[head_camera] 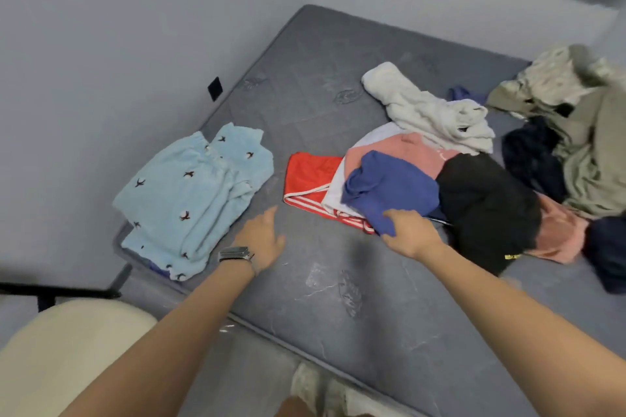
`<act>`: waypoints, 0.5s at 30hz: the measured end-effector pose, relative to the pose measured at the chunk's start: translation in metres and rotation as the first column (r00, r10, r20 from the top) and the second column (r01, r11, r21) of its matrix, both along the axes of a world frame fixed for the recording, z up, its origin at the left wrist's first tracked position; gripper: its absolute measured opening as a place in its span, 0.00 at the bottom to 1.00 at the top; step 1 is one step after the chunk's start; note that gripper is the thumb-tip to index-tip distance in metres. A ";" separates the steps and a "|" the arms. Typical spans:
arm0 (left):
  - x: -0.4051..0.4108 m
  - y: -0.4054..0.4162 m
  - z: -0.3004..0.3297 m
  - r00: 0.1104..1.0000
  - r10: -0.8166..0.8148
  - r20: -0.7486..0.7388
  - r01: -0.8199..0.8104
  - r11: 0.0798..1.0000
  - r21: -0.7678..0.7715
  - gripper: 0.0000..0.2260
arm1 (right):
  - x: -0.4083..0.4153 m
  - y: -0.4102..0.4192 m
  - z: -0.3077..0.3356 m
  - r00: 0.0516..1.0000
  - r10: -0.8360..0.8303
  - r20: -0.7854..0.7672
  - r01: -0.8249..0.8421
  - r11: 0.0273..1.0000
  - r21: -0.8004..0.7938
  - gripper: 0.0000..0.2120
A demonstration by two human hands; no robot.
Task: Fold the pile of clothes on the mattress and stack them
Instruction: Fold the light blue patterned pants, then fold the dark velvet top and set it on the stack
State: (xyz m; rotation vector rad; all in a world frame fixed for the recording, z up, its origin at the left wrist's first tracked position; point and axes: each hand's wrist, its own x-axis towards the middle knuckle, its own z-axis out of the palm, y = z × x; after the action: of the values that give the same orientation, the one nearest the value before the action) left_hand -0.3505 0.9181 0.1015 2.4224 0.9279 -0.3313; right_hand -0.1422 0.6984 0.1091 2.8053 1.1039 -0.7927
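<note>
My right hand [411, 233] pinches the near edge of the crumpled blue cloth garment [389, 189] atop the pile on the grey mattress [305, 85]; left hand [262, 240] hovers spread, leftward, holding nothing.

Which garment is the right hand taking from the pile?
On the grey mattress, look at the heap right of centre. The right hand grips the blue garment lying over red striped shorts, beside a black garment.
</note>
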 end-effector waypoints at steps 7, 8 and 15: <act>0.068 -0.109 0.048 0.864 -0.490 -0.118 0.501 0.860 0.097 0.27 | -0.004 -0.162 0.064 0.916 -0.400 0.015 0.400 0.916 0.010 0.27; 0.076 -0.127 0.052 0.852 -0.516 -0.091 0.523 0.847 0.095 0.26 | -0.003 -0.182 0.070 0.901 -0.434 0.018 0.433 0.901 0.026 0.27; 0.118 -0.256 0.069 0.810 -0.573 -0.125 0.581 0.813 0.042 0.25 | 0.013 -0.323 0.092 0.834 -0.551 -0.033 0.551 0.832 0.065 0.25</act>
State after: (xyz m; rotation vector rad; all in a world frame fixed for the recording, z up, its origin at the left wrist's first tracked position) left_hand -0.2322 0.6626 0.1704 2.7412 0.2086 -0.6559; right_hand -0.1294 0.3756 0.2010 3.2218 0.2980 -0.8037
